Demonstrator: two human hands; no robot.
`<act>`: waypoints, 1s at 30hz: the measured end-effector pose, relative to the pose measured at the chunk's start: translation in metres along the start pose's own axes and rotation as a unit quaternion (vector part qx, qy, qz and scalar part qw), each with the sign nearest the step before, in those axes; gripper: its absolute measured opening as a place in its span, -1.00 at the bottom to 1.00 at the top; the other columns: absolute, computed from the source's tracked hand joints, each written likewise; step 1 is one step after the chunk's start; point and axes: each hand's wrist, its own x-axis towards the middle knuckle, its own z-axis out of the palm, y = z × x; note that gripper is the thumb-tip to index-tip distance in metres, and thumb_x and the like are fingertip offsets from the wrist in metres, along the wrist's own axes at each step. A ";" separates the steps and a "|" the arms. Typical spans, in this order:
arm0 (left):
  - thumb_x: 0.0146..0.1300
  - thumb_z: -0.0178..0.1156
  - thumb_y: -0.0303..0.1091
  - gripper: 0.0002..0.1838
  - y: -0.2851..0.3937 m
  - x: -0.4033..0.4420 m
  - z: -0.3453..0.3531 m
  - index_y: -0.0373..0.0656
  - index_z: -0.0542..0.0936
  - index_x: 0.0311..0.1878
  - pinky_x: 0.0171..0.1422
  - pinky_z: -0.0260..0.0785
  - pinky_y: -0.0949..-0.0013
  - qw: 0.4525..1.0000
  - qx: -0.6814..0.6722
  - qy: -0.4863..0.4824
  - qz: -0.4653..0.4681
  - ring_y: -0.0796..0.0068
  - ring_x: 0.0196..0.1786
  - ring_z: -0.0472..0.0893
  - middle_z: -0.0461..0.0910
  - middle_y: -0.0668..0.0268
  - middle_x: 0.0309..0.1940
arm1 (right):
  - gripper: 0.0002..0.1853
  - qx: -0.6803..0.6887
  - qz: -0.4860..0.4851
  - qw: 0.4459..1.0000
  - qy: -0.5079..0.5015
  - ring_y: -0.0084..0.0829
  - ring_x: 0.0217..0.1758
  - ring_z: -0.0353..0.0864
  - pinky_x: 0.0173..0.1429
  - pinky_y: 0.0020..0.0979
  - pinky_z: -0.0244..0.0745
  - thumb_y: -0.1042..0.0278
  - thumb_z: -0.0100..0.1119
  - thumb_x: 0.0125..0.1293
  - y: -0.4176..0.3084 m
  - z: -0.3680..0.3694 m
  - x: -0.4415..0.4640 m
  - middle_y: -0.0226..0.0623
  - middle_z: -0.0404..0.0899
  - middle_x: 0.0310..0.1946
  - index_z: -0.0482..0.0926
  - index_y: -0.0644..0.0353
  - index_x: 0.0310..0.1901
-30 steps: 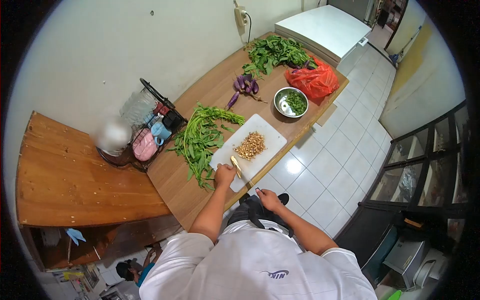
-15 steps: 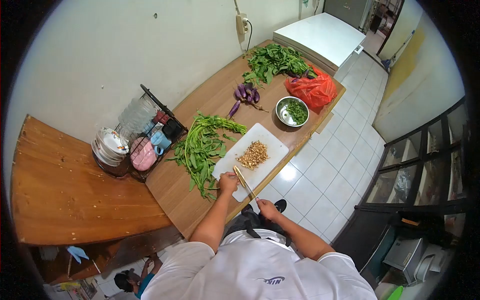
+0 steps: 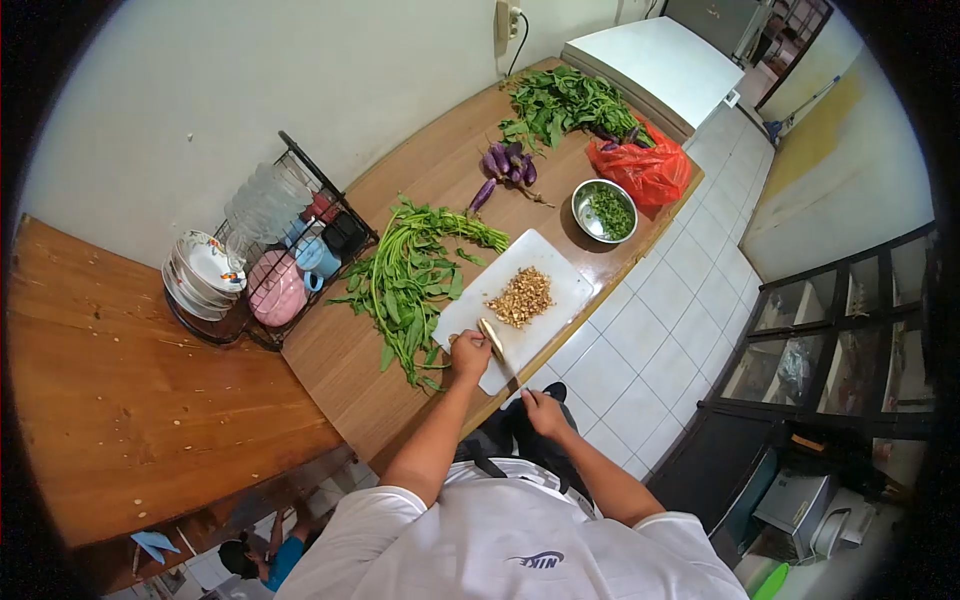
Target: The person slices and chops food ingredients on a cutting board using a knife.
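Note:
On the white cutting board (image 3: 560,270) lies a heap of chopped tan-brown food bits (image 3: 522,297). My right hand (image 3: 545,414) grips a knife (image 3: 511,369) by its handle, the blade pointing away across the near part of the board. My left hand (image 3: 470,355) is closed at the board's left near corner, its fingers bent around a tan food piece (image 3: 453,339) that is mostly hidden. The knife blade is right beside these fingers. Left of the board, a bunch of leafy green stems (image 3: 405,285) spreads over the table, partly against the board's edge.
Beyond the board stand a metal bowl of chopped greens (image 3: 606,211), purple eggplants (image 3: 510,165), a red plastic bag (image 3: 645,172) and more leafy greens (image 3: 565,105). A dish rack (image 3: 318,215) with cups and bowls stands left. Another person (image 3: 265,560) is low at bottom left.
The view has shifted slightly, so the table things sit a little differently in it. Both hands stay at the board's near end; the knife has moved slightly beside the left fingers.

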 end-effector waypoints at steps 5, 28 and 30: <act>0.11 0.50 -0.23 -0.75 -0.030 0.017 0.012 -0.16 0.72 -0.23 -0.15 0.58 0.13 0.999 0.019 0.000 0.050 0.15 -0.33 0.73 0.72 0.15 -0.48 | -0.40 0.005 0.028 0.999 0.021 0.27 0.06 0.68 0.18 0.02 0.52 -0.20 -0.09 0.65 0.012 0.004 -0.027 0.26 0.69 -0.11 0.65 0.28 0.00; 0.17 0.45 -0.25 -0.74 -0.005 -0.006 -0.001 -0.17 0.71 -0.15 -0.20 0.61 0.08 0.997 0.006 0.031 0.076 0.10 -0.34 0.76 0.74 0.15 -0.44 | -0.38 0.067 0.065 0.994 -0.055 -0.10 -0.18 0.65 -0.01 -0.11 0.51 -0.23 -0.09 0.65 0.028 -0.007 -0.004 0.03 0.64 -0.33 0.61 0.30 -0.09; 0.17 0.45 -0.25 -0.74 -0.010 -0.005 0.000 -0.17 0.71 -0.14 -0.20 0.61 0.08 0.996 0.021 0.039 0.084 0.10 -0.35 0.76 0.74 0.15 -0.44 | -0.38 0.071 0.072 0.993 -0.068 -0.14 -0.19 0.64 -0.01 -0.12 0.51 -0.23 -0.08 0.65 0.035 -0.003 0.000 0.02 0.64 -0.33 0.61 0.30 -0.09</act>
